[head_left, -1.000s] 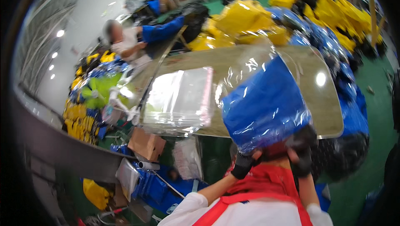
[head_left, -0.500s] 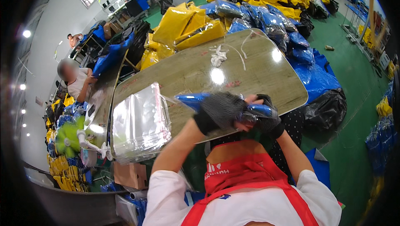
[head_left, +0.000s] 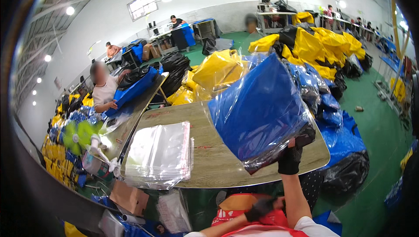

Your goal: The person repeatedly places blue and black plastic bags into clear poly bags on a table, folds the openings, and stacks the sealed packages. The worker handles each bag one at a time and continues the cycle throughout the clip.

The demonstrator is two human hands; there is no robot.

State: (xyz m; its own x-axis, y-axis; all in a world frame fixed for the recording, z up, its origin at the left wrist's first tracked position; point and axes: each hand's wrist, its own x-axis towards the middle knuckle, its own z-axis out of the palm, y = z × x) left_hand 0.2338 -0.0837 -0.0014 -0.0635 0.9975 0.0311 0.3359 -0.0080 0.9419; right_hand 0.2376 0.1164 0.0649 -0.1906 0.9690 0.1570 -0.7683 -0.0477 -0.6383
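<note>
My right hand (head_left: 293,149), in a black fingerless glove, grips a clear plastic bag (head_left: 209,91) by its lower right corner. Inside the bag lies a folded blue sheet-like item (head_left: 262,108) with a dark lower edge. The packed bag is held up tilted above the table and hides part of it. My left hand (head_left: 264,208), gloved in the same way, is low over the red apron (head_left: 227,215), apart from the bag. Its fingers are small and smeared. A stack of flat clear bags (head_left: 157,152) rests on the left of the wood-patterned table (head_left: 209,163).
Behind the table are heaped yellow packed bags (head_left: 216,71) and blue ones (head_left: 334,115). A green fan (head_left: 80,136) stands at the left. Another person (head_left: 102,88) handles a blue item at the adjoining table. A cardboard box (head_left: 129,197) sits below.
The blue item, earlier low between both hands, is now raised in its bag by my right hand. My left hand has let go and dropped toward the apron. The view has tilted up.
</note>
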